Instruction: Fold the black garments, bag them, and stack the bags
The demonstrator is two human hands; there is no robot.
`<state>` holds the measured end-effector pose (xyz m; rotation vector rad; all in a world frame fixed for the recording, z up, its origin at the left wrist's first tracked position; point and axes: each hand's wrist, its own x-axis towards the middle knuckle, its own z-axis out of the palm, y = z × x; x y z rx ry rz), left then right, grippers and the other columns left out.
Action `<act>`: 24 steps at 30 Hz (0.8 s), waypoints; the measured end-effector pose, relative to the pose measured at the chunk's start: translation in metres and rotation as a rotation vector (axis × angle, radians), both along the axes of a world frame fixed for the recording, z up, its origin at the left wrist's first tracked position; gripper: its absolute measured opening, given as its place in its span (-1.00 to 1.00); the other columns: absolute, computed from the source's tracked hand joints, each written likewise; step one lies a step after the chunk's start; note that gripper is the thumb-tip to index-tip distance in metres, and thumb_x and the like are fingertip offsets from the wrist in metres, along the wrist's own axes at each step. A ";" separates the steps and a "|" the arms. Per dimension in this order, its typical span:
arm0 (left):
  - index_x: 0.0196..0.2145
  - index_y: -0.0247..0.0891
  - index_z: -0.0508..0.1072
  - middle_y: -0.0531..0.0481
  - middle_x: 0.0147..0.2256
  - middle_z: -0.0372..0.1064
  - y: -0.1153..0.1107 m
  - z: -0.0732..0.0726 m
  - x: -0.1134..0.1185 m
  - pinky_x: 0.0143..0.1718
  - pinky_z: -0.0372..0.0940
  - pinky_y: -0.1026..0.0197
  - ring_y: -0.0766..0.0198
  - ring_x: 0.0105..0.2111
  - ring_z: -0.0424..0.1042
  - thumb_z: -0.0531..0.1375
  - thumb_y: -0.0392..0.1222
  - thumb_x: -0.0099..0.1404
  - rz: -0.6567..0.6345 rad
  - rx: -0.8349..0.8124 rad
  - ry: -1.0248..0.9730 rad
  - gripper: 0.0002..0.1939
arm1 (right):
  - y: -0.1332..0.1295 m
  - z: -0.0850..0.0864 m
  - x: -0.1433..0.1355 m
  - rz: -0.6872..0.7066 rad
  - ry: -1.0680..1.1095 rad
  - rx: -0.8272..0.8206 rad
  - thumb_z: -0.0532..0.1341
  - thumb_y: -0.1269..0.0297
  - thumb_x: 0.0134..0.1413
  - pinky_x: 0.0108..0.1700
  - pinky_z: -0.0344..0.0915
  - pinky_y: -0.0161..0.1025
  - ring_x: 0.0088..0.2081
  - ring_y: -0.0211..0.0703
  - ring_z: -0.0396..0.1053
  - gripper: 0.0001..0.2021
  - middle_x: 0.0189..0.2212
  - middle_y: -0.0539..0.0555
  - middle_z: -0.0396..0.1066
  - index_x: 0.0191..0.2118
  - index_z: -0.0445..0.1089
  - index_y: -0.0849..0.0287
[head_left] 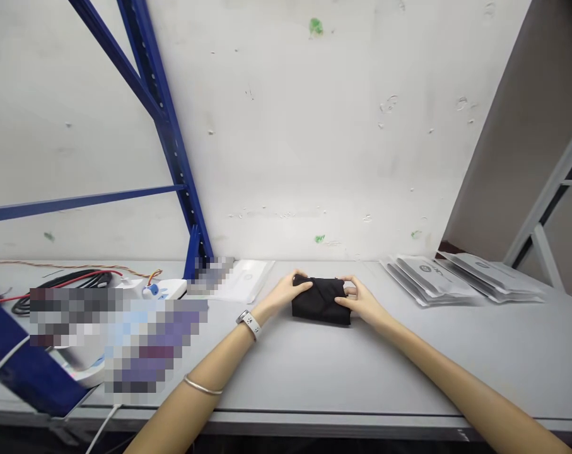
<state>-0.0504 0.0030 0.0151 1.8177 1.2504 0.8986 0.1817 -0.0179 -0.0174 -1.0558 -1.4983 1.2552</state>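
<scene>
A folded piece of black cloth (321, 302) lies as a compact bundle on the grey tabletop (304, 372), in the middle of the head view. My left hand (288, 291) grips its left end, thumb on top and the other fingers behind it. At the right end, my right hand (360, 302) pinches the cloth between thumb and fingers. Parts of the fingers of both hands are hidden behind the bundle. A watch with a pale strap (251, 323) and a silver bangle (203, 386) are on my left arm.
Two stacks of flat white packages (432, 280) (496, 277) lie at the back right. More white packaging (245, 280) rests back left. Beside a blue metal post (172, 151) are coiled cables (72, 280), a white power strip (172, 289) and blurred items. A white wall stands behind.
</scene>
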 end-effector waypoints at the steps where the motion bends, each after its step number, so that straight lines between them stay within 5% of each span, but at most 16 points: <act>1: -0.05 -0.18 0.34 -0.06 -0.10 0.36 0.000 -0.001 -0.001 -0.11 0.26 0.17 0.14 -0.09 0.35 0.21 0.08 0.17 -0.013 -0.022 -0.019 -0.55 | 0.001 -0.001 0.001 -0.027 0.000 0.030 0.30 0.14 -0.09 -0.25 0.38 -0.15 -0.27 -0.10 0.45 -0.55 -0.29 0.00 0.43 -0.08 0.14 0.04; 6: 0.16 -0.11 0.12 -0.12 -0.05 0.34 0.002 -0.008 0.001 -0.16 0.33 0.15 0.18 -0.15 0.42 0.28 -0.04 0.14 -0.102 -0.127 -0.108 -0.31 | 0.009 -0.007 0.007 -0.232 -0.290 0.271 0.20 0.15 -0.03 -0.21 0.32 -0.11 -0.27 -0.08 0.37 -0.79 -0.34 0.03 0.38 -0.33 0.18 0.09; 10: 0.11 -0.19 0.18 -0.15 -0.05 0.33 0.010 -0.012 0.003 -0.28 0.34 0.16 0.21 -0.27 0.43 0.22 -0.05 0.18 0.044 0.115 0.028 -0.43 | 0.007 -0.005 0.011 -0.312 -0.708 0.526 0.12 0.24 0.01 -0.12 0.24 0.00 -0.20 0.00 0.33 -0.90 -0.30 0.07 0.39 -0.33 0.23 0.10; 14: -0.13 -0.25 0.36 -0.11 -0.15 0.39 0.022 -0.002 -0.018 -0.19 0.28 0.15 0.15 -0.22 0.40 0.08 -0.16 0.27 0.206 0.368 0.380 -0.76 | 0.001 0.005 0.014 -0.091 -0.884 0.783 0.00 0.43 0.07 0.14 0.03 0.07 0.14 0.00 0.17 -0.63 0.08 0.10 0.30 0.00 0.26 0.06; 16: -0.29 -0.24 0.40 -0.11 -0.23 0.43 0.028 0.003 -0.036 -0.18 0.26 0.13 0.10 -0.19 0.39 0.05 -0.23 0.25 0.330 0.379 0.606 -0.85 | 0.000 0.007 0.016 0.088 -0.926 0.803 -0.08 0.47 0.14 0.21 -0.06 0.05 0.20 -0.10 0.13 -0.58 0.14 0.01 0.27 0.05 0.26 -0.03; 18: -0.38 -0.24 0.39 -0.14 -0.27 0.43 0.032 0.006 -0.053 -0.22 0.25 0.12 0.05 -0.19 0.40 0.05 -0.23 0.23 0.446 0.310 0.771 -0.87 | -0.001 0.007 0.018 0.125 -0.980 0.742 -0.14 0.38 0.24 0.19 -0.03 0.06 0.13 -0.11 0.22 -0.61 0.11 0.00 0.31 0.05 0.29 -0.06; 21: -0.42 -0.26 0.37 -0.21 -0.27 0.42 0.035 0.004 -0.070 -0.27 0.24 0.13 0.00 -0.20 0.41 0.11 -0.16 0.19 0.521 0.190 0.852 -0.87 | -0.001 0.004 0.019 -0.030 -1.094 0.687 -0.13 0.16 0.31 0.13 0.03 0.14 0.00 -0.01 0.33 -0.62 0.03 0.11 0.38 0.04 0.34 0.00; 24: -0.44 -0.27 0.35 -0.22 -0.28 0.42 0.038 -0.002 -0.079 -0.28 0.23 0.14 0.01 -0.23 0.41 0.13 -0.18 0.15 0.507 0.128 0.813 -0.89 | -0.001 0.006 0.020 -0.147 -1.137 0.702 -0.07 0.04 0.28 0.18 -0.12 0.26 0.06 0.12 0.27 -0.59 -0.01 0.19 0.41 0.05 0.37 0.03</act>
